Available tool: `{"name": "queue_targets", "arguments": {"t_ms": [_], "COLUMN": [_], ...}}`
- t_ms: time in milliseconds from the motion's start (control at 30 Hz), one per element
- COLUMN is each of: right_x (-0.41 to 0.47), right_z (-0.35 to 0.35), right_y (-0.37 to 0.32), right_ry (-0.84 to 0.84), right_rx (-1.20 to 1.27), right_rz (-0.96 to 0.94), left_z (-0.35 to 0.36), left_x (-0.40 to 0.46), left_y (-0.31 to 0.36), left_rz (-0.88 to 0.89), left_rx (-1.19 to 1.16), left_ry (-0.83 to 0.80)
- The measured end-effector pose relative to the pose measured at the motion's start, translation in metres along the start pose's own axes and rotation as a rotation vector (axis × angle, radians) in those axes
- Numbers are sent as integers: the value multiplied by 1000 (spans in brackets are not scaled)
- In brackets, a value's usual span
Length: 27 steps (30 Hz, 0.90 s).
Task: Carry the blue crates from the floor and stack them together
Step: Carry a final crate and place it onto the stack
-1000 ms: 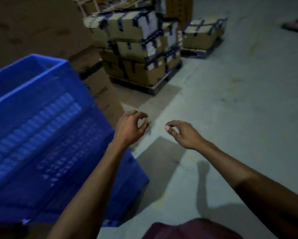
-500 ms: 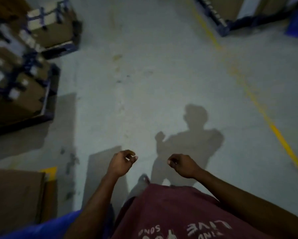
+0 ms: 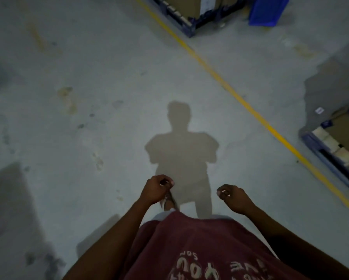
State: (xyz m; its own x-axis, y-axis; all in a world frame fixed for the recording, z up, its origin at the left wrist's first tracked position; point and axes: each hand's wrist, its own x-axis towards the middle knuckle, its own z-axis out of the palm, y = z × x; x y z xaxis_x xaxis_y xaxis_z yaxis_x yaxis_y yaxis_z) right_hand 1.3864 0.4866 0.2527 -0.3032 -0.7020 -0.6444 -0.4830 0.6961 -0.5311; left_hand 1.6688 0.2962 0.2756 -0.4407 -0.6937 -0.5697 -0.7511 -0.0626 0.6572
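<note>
Both hands are held out low in front of the red shirt [image 3: 199, 249] and carry nothing. The left hand [image 3: 156, 189] has its fingers curled loosely in, and they hold no thing. The right hand [image 3: 235, 199] looks the same, fingers bent in and nothing inside them. The blue crate [image 3: 267, 11] sits on the floor [image 3: 88, 77] far ahead, on the far side of the yellow line [image 3: 230, 91], right beside the stack of boxes [image 3: 189, 9] at the top of the view. From the hands, the crate lies forward and off to the right, well apart from both. The right hand is on the nearer side, but neither one can reach it from here. Only part of the crate shows, so which way its long side runs is hard to tell. I think the person has to walk across the yellow line before any grab can start.
</note>
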Motion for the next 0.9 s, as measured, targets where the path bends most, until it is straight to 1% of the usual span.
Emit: {"name": "queue_targets", "arguments": {"t_ms": [100, 200, 267, 333, 433, 600, 700, 767, 900], "right_x": [24, 50, 72, 96, 137, 201, 229, 251, 304], "right_z": [-27, -51, -72, -95, -135, -214, -284, -331, -412], "right_y": [-31, -49, -50, -40, -19, 14, 27, 32, 33], "right_ry": [55, 122, 186, 261, 347, 318, 363, 380, 408], "right_rx": [64, 160, 230, 281, 350, 359, 442, 440, 464], "right_rz": [32, 86, 125, 184, 248, 270, 330, 340, 349], "left_z": [-29, -48, -54, -52, -40, -15, -3, 4, 16], "left_x": [51, 100, 139, 179, 239, 323, 370, 404, 469], "left_y": [17, 31, 49, 79, 149, 276, 357, 408, 485], "left_rz": [-1, -21, -43, -26, -14, -51, -26, -8, 17], "left_rx": [-8, 118, 182, 219, 165, 134, 68, 22, -74], "left_ry": [-55, -162, -196, -200, -228, -215, -184, -168, -164]}}
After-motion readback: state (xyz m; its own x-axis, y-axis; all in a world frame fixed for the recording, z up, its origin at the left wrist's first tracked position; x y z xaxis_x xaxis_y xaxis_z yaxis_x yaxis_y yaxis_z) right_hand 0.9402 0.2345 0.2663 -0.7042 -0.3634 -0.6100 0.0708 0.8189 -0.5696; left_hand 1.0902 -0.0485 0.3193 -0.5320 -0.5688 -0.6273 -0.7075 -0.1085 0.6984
